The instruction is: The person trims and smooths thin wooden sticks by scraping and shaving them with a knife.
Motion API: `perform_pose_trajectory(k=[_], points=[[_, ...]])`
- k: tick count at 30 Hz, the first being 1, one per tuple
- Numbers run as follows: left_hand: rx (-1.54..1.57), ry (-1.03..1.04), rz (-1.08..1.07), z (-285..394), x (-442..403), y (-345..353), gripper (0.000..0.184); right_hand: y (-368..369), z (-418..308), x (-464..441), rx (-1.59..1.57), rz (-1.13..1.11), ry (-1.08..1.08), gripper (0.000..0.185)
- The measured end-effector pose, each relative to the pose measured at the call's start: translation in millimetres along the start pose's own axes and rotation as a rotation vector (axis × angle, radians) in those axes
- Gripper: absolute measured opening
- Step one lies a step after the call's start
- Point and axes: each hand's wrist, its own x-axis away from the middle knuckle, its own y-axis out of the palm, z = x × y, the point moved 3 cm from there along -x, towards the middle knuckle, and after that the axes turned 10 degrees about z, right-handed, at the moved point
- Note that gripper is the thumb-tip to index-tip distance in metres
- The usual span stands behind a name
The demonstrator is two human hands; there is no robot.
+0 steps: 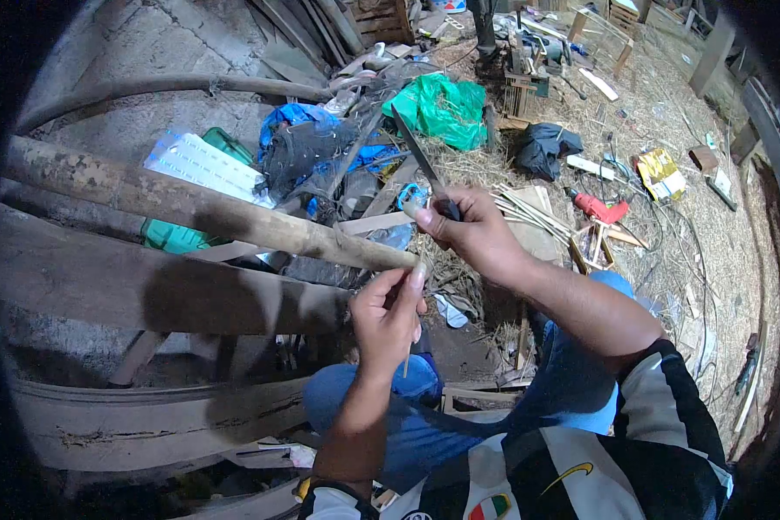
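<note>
Seated in jeans (572, 381) and a striped shirt (529, 477), I hold a thin strip (406, 360) at the center of the frame, pinched between thumb and forefinger of my left fingers (407, 299); its lower end shows below them, the rest largely hidden by the hand. My right fingers (445, 228), above and to the right, are closed around the dark handle of a knife (418, 158), its blade angled toward the top of the frame, apart from the strip.

A long wooden pole (234, 212) runs in from the left, its end right at my left fingertips; whether they touch it I cannot tell. Below it lies a wide board (104, 277). Just beyond my right wrist, thin sticks (533, 212) lie bundled near a red power drill (600, 208). Farther out, a black plastic bag (548, 149) and a yellow packet (661, 175) rest on the littered ground (667, 95), right of a crumpled green plastic bag (439, 108) at top center.
</note>
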Motion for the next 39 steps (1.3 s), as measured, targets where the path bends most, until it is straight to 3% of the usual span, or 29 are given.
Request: perform_pose_trajectory(k=[11, 13, 17, 19, 23, 31, 35, 39], points=[[0.265, -0.140, -0.069, -10.5, 0.4, 0.9, 0.027, 6.1, 7.8, -1.6, -0.094, 0.007, 0.002, 0.023], [0.315, -0.176, -0.081, -11.1, -0.1, 2.1, 0.027, 4.3, 6.8, -0.6, -0.146, -0.017, 0.119, 0.027], [0.361, -0.209, -0.135, -10.4, 0.9, 1.6, 0.028, -1.9, -2.5, -4.0, -0.135, 0.007, 0.117, 0.027], [0.221, -0.121, -0.130, -5.9, 2.3, 1.1, 0.030, -8.0, -0.7, -8.3, -0.150, 0.041, 0.105, 0.029], [0.283, -0.145, -0.213, -5.6, 3.5, 2.0, 0.028, -8.9, -1.1, -8.6, -0.141, 0.019, 0.149, 0.030], [0.093, 0.114, -0.003, -6.1, 0.8, -3.7, 0.020, 4.3, 7.3, -0.4, 0.123, 0.035, -0.043, 0.035], [0.041, 0.138, 0.037, -10.3, 3.5, 0.7, 0.020, 12.4, 11.1, 7.8, 0.161, 0.010, -0.035, 0.036], [0.186, 0.022, -0.019, -7.0, 4.1, 3.3, 0.021, 14.2, 21.9, 5.0, 0.081, -0.029, 0.012, 0.033]])
